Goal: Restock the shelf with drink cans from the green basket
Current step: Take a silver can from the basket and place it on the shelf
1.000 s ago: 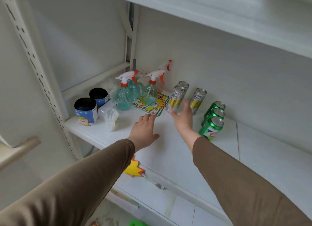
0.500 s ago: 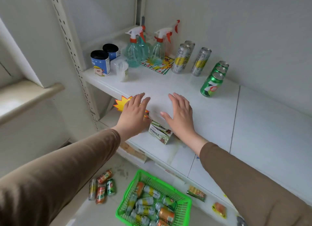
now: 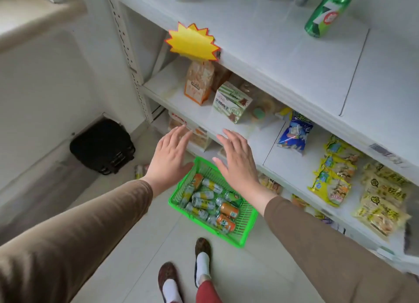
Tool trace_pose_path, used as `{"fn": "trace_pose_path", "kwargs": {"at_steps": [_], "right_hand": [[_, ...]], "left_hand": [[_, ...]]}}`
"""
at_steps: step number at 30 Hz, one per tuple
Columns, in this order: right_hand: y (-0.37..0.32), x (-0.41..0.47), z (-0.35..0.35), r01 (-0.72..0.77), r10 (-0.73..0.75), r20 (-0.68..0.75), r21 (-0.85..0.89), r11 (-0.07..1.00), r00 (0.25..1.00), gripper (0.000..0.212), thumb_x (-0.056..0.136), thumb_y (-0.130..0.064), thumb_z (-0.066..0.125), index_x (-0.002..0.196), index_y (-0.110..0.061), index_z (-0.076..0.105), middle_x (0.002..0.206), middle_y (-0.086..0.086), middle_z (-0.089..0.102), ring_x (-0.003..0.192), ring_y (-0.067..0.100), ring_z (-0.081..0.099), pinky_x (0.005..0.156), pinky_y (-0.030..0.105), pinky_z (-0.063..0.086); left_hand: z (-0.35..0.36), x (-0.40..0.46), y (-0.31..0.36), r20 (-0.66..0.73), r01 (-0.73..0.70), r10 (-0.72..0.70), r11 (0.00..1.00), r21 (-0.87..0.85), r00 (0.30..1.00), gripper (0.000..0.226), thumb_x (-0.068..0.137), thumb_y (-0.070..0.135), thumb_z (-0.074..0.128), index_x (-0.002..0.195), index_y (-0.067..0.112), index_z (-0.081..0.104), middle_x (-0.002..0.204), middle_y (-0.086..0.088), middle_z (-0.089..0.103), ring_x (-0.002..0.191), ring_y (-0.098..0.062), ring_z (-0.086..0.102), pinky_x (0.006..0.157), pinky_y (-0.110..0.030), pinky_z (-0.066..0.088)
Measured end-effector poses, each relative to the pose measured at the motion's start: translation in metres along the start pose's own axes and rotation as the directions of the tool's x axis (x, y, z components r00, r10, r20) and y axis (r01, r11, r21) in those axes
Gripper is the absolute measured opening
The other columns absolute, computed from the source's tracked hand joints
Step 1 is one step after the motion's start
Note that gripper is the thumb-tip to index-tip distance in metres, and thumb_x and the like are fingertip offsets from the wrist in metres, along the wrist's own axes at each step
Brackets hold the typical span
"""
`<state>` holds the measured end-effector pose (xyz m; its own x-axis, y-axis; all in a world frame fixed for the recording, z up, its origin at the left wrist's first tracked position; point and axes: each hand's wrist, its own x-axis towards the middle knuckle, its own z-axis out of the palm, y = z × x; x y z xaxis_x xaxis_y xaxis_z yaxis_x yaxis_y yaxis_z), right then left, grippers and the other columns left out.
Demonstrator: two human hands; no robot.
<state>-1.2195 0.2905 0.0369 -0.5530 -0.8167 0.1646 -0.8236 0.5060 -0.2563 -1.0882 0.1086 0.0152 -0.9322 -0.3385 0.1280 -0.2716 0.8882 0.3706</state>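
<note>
The green basket (image 3: 246,216) stands on the floor in front of the shelf unit, holding several drink cans: silver-and-yellow cans (image 3: 203,203) and orange cans (image 3: 229,210). My left hand (image 3: 170,159) and my right hand (image 3: 238,161) hover above the basket's far end, both empty with fingers spread, palms down. A green can (image 3: 325,14) stands on the upper white shelf (image 3: 283,53) at the top right. A few more cans (image 3: 140,171) lie on the floor left of the basket, partly hidden by my left hand.
A yellow starburst tag (image 3: 192,42) hangs from the upper shelf's front edge. Lower shelves hold snack bags (image 3: 333,178), a blue packet (image 3: 295,132) and small cartons (image 3: 231,102). A black bag (image 3: 102,145) sits on the floor at left. My feet (image 3: 201,259) stand just before the basket.
My view has tilted down from the upper shelf to the floor. Both hands have dropped from the shelf's front edge to just above the green basket, still empty.
</note>
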Motion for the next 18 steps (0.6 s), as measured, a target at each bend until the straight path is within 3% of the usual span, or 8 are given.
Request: {"fn": "trace_pose_path", "kwargs": {"at_steps": [10, 18], "right_hand": [[0.071, -0.11, 0.186, -0.41, 0.358, 0.274, 0.162, 0.898, 0.893, 0.057, 0.095, -0.03, 0.063, 0.145, -0.019, 0.04, 0.147, 0.001, 0.044, 0.134, 0.023, 0.038, 0.113, 0.039, 0.036], [0.127, -0.159, 0.328, -0.512, 0.399, 0.467, 0.141, 0.847, 0.789, 0.056, 0.095, -0.026, 0.065, 0.145, -0.016, 0.042, 0.145, 0.006, 0.048, 0.136, 0.027, 0.04, 0.111, 0.042, 0.038]], "left_hand": [[0.183, -0.092, -0.025, 0.329, 0.132, -0.119, 0.991, -0.018, 0.937, 0.086, 0.083, 0.039, 0.068, 0.153, 0.016, 0.024, 0.156, -0.01, 0.024, 0.142, -0.032, 0.025, 0.116, -0.044, 0.026], [0.325, -0.11, -0.049, 0.49, 0.131, -0.134, 0.991, 0.041, 0.861, 0.087, 0.088, 0.041, 0.062, 0.156, 0.02, 0.011, 0.16, -0.008, 0.016, 0.146, -0.03, 0.017, 0.119, -0.046, 0.02]]}}
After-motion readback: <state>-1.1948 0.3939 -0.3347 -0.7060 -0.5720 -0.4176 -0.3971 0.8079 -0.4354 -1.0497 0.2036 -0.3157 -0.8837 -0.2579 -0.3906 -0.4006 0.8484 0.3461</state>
